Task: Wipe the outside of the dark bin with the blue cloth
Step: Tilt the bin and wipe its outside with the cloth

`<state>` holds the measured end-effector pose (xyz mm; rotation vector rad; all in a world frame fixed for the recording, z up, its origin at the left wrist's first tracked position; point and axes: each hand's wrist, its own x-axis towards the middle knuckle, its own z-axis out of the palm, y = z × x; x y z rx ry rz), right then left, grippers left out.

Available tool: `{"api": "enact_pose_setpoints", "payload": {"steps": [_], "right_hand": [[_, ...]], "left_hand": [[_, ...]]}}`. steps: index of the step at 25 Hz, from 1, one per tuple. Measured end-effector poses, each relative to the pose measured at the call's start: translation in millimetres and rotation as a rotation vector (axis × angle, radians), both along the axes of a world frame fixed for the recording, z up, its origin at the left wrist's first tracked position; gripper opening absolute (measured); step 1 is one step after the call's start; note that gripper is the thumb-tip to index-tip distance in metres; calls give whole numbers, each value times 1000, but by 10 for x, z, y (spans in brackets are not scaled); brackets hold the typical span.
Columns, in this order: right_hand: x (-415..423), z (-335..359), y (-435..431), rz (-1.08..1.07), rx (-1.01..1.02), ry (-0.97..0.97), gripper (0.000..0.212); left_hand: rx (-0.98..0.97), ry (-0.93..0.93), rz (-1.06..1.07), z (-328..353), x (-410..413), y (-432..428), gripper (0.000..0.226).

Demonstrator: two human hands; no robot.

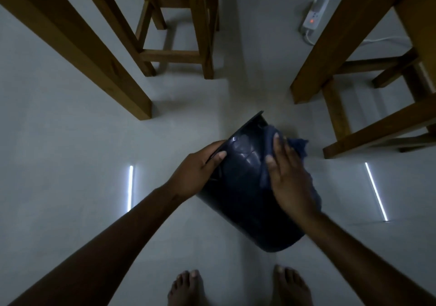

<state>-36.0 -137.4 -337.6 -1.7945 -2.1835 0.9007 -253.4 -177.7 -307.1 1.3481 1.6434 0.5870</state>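
Gripping dark bin (238, 202) rim, left hand (198, 171); right hand (290, 178) apparently pressing blue cloth (298, 145).

Both bare forearms reach forward and down, converging toward the middle. The left hand (200, 166) is curled in a grip, thumb on top, fingers wrapped underneath and hidden. The right hand (289, 176) lies flat, palm down, fingers extended and slightly spread. 2 bare feet (186, 287) stand below, toes pointing forward.
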Motion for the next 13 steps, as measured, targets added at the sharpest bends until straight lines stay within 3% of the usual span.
{"api": "enact_pose_setpoints", "payload": {"steps": [2,3,5,8,10,13], "right_hand": [[130,-7,72,-89,-104,63,54],[143,-15,-69,-45,-64,-13,54],[35,-9,-595,188,109,-198,58],[-37,7,-852,428,252,-263,62],[-25,-31,-420,257,235,-249,60],[71,-83,64,11,35,-37,63]], "left_hand": [[24,27,18,1,36,21,34],[43,58,18,-7,53,74,33],[65,92,13,4,69,166,32],[74,63,2,-14,87,174,32],[49,59,2,-12,85,156,33],[24,42,29,-21,66,112,33]]}}
